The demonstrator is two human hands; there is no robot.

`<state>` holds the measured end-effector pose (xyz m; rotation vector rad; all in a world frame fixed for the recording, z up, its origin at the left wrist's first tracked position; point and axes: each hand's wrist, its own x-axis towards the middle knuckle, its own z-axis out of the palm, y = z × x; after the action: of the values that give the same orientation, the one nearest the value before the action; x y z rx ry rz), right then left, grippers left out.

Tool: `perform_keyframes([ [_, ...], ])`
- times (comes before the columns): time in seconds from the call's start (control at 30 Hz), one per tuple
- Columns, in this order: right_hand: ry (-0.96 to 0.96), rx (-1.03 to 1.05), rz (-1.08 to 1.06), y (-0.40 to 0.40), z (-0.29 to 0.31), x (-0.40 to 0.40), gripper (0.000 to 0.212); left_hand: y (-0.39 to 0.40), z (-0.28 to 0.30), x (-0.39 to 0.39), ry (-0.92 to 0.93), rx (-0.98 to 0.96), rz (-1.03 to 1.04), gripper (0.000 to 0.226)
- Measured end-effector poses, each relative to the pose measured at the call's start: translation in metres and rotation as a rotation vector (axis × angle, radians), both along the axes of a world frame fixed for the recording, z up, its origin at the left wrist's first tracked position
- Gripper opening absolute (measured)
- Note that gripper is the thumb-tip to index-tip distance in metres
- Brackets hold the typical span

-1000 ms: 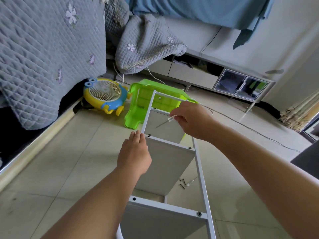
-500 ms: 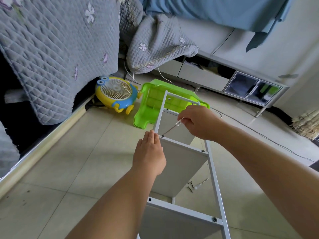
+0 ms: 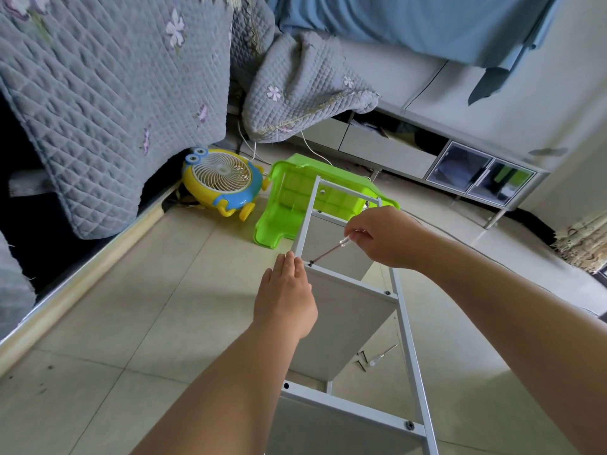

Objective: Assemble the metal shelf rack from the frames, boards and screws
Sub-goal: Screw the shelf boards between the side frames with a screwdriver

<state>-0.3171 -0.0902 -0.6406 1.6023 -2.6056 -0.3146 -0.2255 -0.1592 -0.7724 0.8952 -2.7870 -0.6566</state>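
Rack [image 3: 399, 300] mid-frame, boards mostly mounted. Right hand [image 3: 386, 238] pinches screwdriver [image 3: 330, 251] on left-corner screw [image 3: 310, 264]; left hand [image 3: 284, 292], fingers straight, braces frame. Lower-left hole still empty; spare screws [image 3: 362, 360] on floor.

The white metal frame [image 3: 403, 326] lies on its side, running from 12 toward 5 o'clock. 3 grey boards [image 3: 341, 318] hang between its rails. Dark screws [image 3: 388, 293] sit at the joints; 2 loose screws [image 3: 361, 361] lie on the floor at 4 o'clock.

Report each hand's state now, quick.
Left hand: open, straight fingers pressing the rack frame.
Right hand: gripping the screwdriver.
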Motion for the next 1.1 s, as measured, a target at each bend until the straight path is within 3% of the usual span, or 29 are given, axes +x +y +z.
perform_keyframes([
  [0.3,-0.089,0.063,-0.143,-0.043,0.015,0.014,0.035,0.001,0.000,0.001,0.035,0.004,0.023,0.052],
  [0.4,-0.257,0.178,-0.318,-0.055,0.023,0.000,0.034,0.003,0.001,0.002,0.029,-0.002,0.019,0.051],
  [0.5,-0.332,0.246,-0.341,-0.052,0.030,0.000,0.026,0.002,0.001,0.003,0.041,-0.005,0.017,0.051],
  [0.6,-0.183,0.170,-0.244,-0.044,0.027,0.004,0.023,0.002,0.001,0.003,0.044,0.011,0.022,0.052],
  [0.77,-0.117,0.023,-0.116,-0.042,0.015,0.009,0.042,0.003,0.001,0.003,0.046,0.042,0.020,0.052],
  [0.9,-0.189,0.084,-0.088,-0.044,0.015,0.009,0.012,0.002,0.001,0.002,0.035,0.046,0.018,0.052],
  [0.97,-0.186,0.066,-0.076,-0.045,0.014,0.006,0.006,0.002,0.001,0.002,0.032,0.050,0.019,0.052],
  [1.1,0.009,0.083,-0.065,-0.045,0.011,0.008,0.043,0.002,0.001,0.001,0.040,0.045,0.020,0.052],
])
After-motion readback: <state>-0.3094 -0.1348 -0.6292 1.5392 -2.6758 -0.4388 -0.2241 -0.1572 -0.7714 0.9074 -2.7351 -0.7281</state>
